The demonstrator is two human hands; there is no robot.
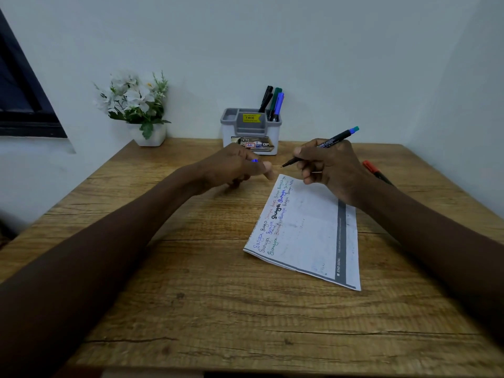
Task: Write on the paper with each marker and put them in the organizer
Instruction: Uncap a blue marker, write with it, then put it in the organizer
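Marker [338, 136], uncapped, sat gripped in the right hand [332, 170] at twelve o'clock of the paper [308, 236], the left hand [231, 167] at ten o'clock pinching a blue cap [255, 160].

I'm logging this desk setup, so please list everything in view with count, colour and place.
table: one, brown wood, under everything
paper: one, white with coloured writing, right of centre
organizer: one, grey and white, back edge
standing markers: about four, black, green, blue, organizer's right compartment
red marker: one, lying behind the right hand
uncapped marker: one, black, teal end, in right hand
blue cap: one, seemingly a cap, in left hand
flower pot: one, white, back left
left hand: grips cap
right hand: holds marker above paper's far end
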